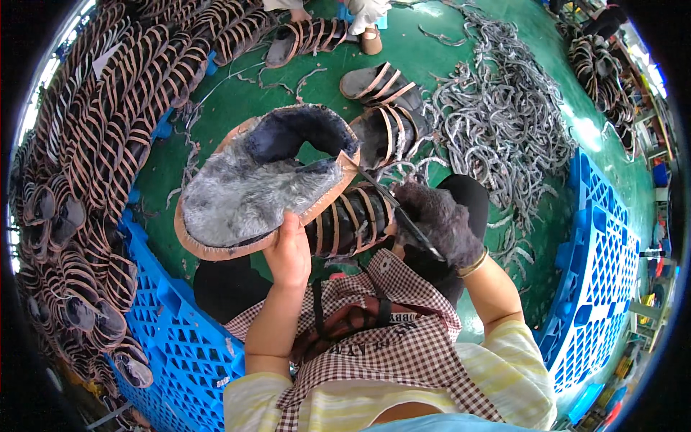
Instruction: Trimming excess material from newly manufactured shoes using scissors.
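The left hand (288, 252) grips the lower edge of a fur-lined sandal upper (263, 180), its fingers closed on the tan rim so that the piece is held up, tilted, above the person's lap with its grey fleece side facing the camera and a dark blue-black fleece strap arching over the top. The right hand (443, 223), covered with a dark fuzzy glove and wearing a gold bangle at the wrist, is wrapped around a pair of scissors (392, 205); the blades point up and left and their tip meets the right edge of the upper, near where the dark strap joins the sole. Just behind the upper, on the person's knee, lies a strapped sandal (349, 223) in black and tan. Two more strapped sandals (381, 86) rest on the green floor (425, 50) beyond, near a heap of grey trimmings (497, 115). A long stack of strapped sandals (108, 108) runs along the left, and blue plastic pallets (173, 338) sit on both sides of the person, who wears a checked apron (403, 345).
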Available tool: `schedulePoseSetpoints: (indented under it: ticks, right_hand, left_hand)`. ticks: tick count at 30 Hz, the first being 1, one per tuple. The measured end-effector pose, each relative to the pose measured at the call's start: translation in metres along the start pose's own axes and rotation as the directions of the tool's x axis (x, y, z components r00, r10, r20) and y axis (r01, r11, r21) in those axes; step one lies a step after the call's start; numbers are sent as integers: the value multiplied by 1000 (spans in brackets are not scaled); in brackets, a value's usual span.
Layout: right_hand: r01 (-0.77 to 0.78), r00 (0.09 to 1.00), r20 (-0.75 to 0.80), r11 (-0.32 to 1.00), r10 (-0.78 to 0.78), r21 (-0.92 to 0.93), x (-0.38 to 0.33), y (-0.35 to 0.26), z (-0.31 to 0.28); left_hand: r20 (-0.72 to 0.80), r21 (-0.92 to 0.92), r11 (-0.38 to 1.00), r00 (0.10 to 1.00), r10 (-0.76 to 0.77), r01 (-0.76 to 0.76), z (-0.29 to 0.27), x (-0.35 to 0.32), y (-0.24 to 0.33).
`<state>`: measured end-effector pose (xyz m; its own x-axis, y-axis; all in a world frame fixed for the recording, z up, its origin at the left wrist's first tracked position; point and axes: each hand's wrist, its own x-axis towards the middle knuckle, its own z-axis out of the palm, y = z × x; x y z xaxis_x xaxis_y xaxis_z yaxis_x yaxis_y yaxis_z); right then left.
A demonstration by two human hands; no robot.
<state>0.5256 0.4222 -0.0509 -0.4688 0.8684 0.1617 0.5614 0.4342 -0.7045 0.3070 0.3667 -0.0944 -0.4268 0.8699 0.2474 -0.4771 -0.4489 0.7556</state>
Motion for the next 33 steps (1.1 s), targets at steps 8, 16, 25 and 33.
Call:
schedulePoseSetpoints:
  ticks: [8,16,25,33]
  right_hand:
    - [140,982,-91,966,-164,-219,5,-11,-6]
    - [-486,854,487,616,183,620,5,-6,-21]
    - [117,988,-87,988,-125,-100,3,6,0]
    - [74,986,-104,906,-129,-416,4,-7,-3]
  left_hand:
    - [-39,86,996,999,-2,5,4,4,5]
    - [-4,172,985,1000,4,-3,2,5,4]
    - [-136,98,994,990,-41,55,0,10,-1]
    - [-99,154,988,995,13,3,6,7,1]
